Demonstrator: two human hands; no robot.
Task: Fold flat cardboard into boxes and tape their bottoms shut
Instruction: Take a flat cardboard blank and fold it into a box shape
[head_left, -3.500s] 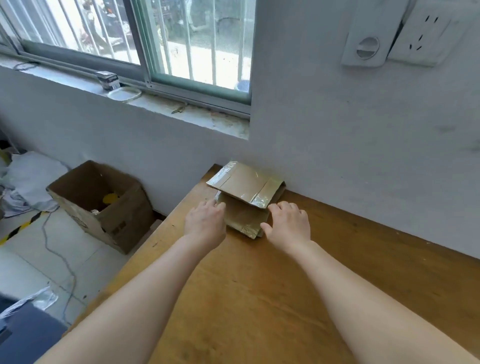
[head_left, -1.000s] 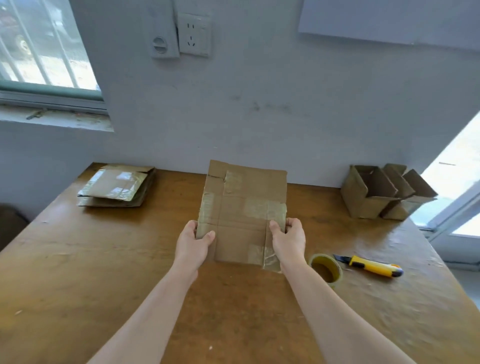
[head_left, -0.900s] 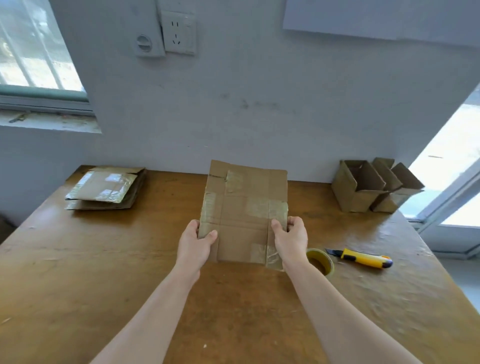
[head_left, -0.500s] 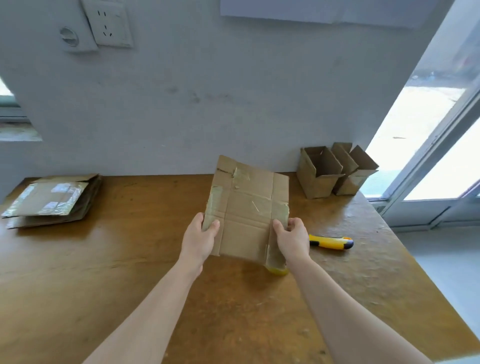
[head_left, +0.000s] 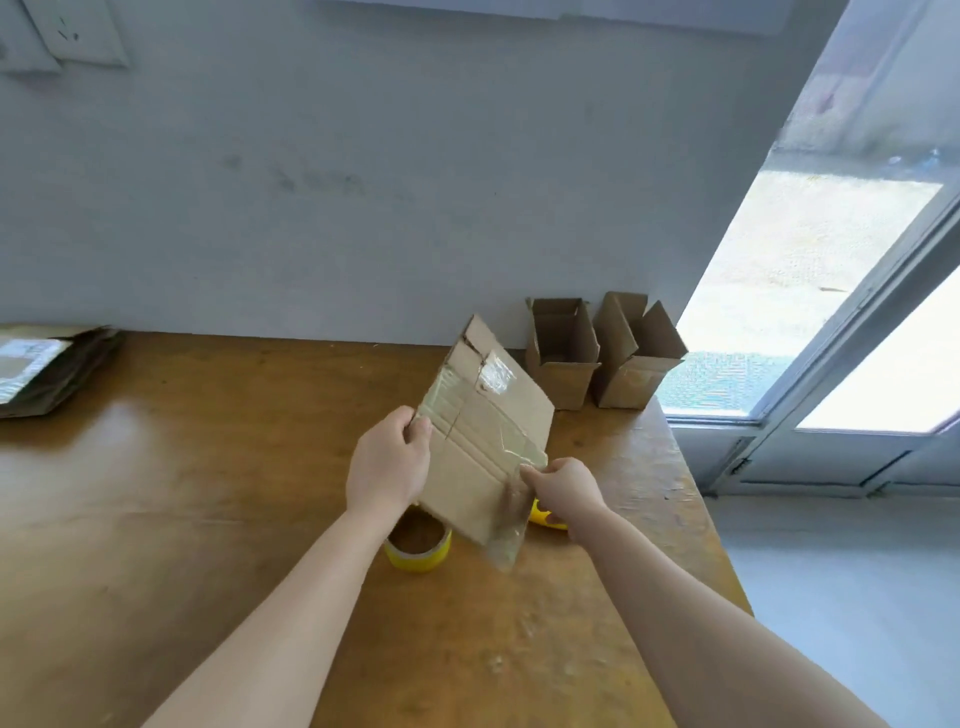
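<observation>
I hold a flat brown cardboard piece (head_left: 480, 441) with old clear tape on it above the wooden table (head_left: 208, 519), tilted to the right. My left hand (head_left: 387, 460) grips its left edge. At the lower right edge my right hand (head_left: 563, 488) pinches it near a loose strip of tape. A yellow tape roll (head_left: 418, 545) stands on the table just under the cardboard. Part of a yellow utility knife (head_left: 545, 517) shows behind my right wrist.
Two folded open boxes (head_left: 563, 353) (head_left: 634, 358) stand by the wall at the table's back right corner. A stack of flat cardboard (head_left: 47, 371) lies at the far left. The table's right edge drops to a grey floor by a glass door (head_left: 831, 312).
Both hands lifted one flat piece off the left stack and carried it right to the table's middle. It is now tilted clockwise, and the view has swung right.
</observation>
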